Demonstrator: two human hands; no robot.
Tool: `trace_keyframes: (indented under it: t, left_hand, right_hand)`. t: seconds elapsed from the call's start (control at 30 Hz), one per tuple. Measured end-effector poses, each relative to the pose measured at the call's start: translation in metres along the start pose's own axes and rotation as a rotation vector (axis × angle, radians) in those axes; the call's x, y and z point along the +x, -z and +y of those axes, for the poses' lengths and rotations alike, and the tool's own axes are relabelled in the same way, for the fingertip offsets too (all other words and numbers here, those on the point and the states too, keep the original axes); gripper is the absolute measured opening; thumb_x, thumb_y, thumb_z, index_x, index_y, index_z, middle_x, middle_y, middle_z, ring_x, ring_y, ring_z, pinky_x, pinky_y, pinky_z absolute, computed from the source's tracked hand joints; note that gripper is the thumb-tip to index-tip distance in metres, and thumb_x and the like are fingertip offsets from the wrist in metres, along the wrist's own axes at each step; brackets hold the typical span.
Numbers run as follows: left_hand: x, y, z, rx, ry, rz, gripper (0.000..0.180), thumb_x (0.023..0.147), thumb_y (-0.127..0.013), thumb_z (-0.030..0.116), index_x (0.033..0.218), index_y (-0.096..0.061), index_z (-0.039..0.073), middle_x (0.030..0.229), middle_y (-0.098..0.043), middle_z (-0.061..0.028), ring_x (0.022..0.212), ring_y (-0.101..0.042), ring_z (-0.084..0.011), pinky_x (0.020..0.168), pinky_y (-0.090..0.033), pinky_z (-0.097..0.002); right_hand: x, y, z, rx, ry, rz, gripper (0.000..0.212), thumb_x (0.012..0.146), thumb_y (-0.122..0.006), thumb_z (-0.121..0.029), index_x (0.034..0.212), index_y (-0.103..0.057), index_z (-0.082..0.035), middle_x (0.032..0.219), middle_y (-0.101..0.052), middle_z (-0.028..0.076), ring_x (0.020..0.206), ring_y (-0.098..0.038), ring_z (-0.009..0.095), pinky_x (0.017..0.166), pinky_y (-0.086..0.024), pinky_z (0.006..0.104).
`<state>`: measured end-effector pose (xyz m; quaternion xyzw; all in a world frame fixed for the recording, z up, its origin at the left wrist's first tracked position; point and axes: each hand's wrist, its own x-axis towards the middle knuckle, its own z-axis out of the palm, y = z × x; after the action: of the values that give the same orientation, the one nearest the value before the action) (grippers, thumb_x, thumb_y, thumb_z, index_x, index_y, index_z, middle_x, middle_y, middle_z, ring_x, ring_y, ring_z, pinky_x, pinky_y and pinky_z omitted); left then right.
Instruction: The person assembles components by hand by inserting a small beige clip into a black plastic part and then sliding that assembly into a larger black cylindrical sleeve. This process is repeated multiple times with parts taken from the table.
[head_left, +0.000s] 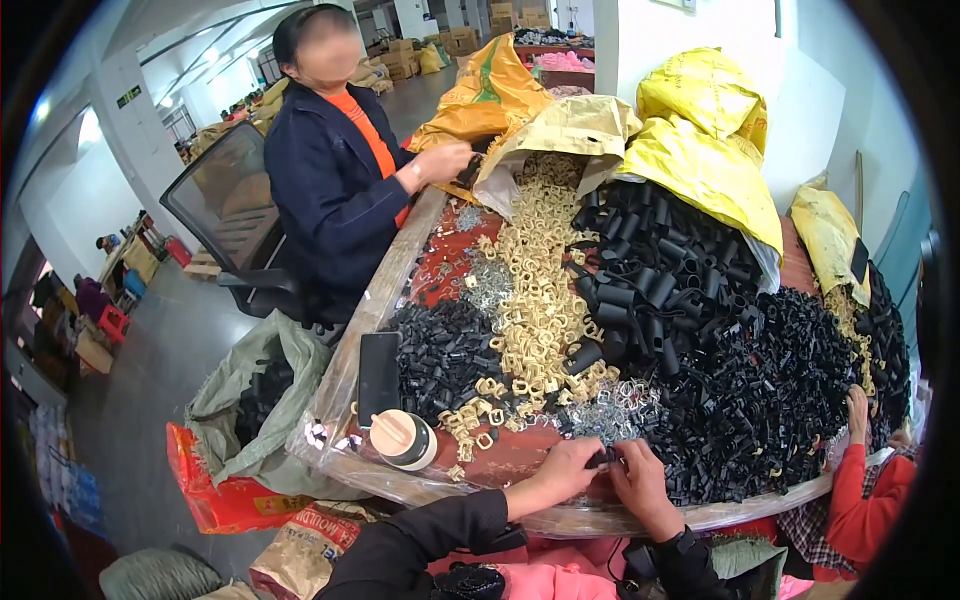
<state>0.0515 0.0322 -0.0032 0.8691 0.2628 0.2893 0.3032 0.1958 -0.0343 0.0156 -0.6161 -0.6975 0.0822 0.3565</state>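
My left hand (560,472) and my right hand (643,484) meet at the near edge of the table, fingers closed on a small black plastic part (601,459) between them. Its exact shape is mostly hidden by my fingers. Just beyond them lies a scatter of small shiny metal pieces (628,398). Beige ring-like plastic pieces (545,300) run in a long heap toward the far side. To the right spreads a big pile of small black parts (750,400), with larger black tubular pieces (650,285) behind it.
A lidded cup (402,440) and a dark phone (378,372) lie near the table's left edge (340,400). Across from me a person (335,180) works at the table; another's red sleeve (866,505) is at right. Yellow sacks (700,140) stand behind; an open sack (255,395) sits left.
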Motion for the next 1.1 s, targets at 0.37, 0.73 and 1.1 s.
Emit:
trace_keyframes:
  t: [0.37, 0.73, 1.1]
  left_hand:
    - [-0.004, -0.004, 0.016, -1.428, 0.864, 0.231, 0.009, 0.076, -0.059, 0.007, 0.084, -0.054, 0.007, 0.077, -0.056, 0.0004, 0.068, -0.054, -0.0096, 0.057, -0.046, -0.0234]
    - [-0.011, -0.011, 0.005, -1.296, 0.804, 0.217, 0.009, 0.077, -0.059, 0.008, 0.082, -0.055, 0.003, 0.074, -0.056, -0.0008, 0.064, -0.054, -0.0099, 0.056, -0.043, -0.0211]
    - [-0.014, -0.002, 0.007, -0.319, 0.479, 0.173, 0.019, 0.076, -0.059, 0.017, 0.087, -0.056, 0.001, 0.074, -0.06, -0.0118, 0.064, -0.057, -0.0199, 0.059, -0.044, -0.0291]
  right_hand:
    - [-0.003, 0.002, -0.031, 0.095, -0.041, -0.018, 0.009, 0.076, -0.053, -0.005, 0.084, -0.052, -0.001, 0.069, -0.052, 0.015, 0.059, -0.052, 0.031, 0.051, -0.041, 0.0357]
    - [-0.004, -0.004, -0.023, -0.061, -0.009, -0.088, 0.008, 0.076, -0.053, -0.004, 0.083, -0.053, -0.001, 0.067, -0.052, 0.015, 0.058, -0.053, 0.031, 0.049, -0.041, 0.0362]
    - [-0.009, -0.002, -0.027, 0.258, -0.31, -0.11, 0.01, 0.074, -0.055, -0.009, 0.07, -0.054, 0.0, 0.055, -0.05, 0.011, 0.048, -0.051, 0.019, 0.046, -0.039, 0.0298]
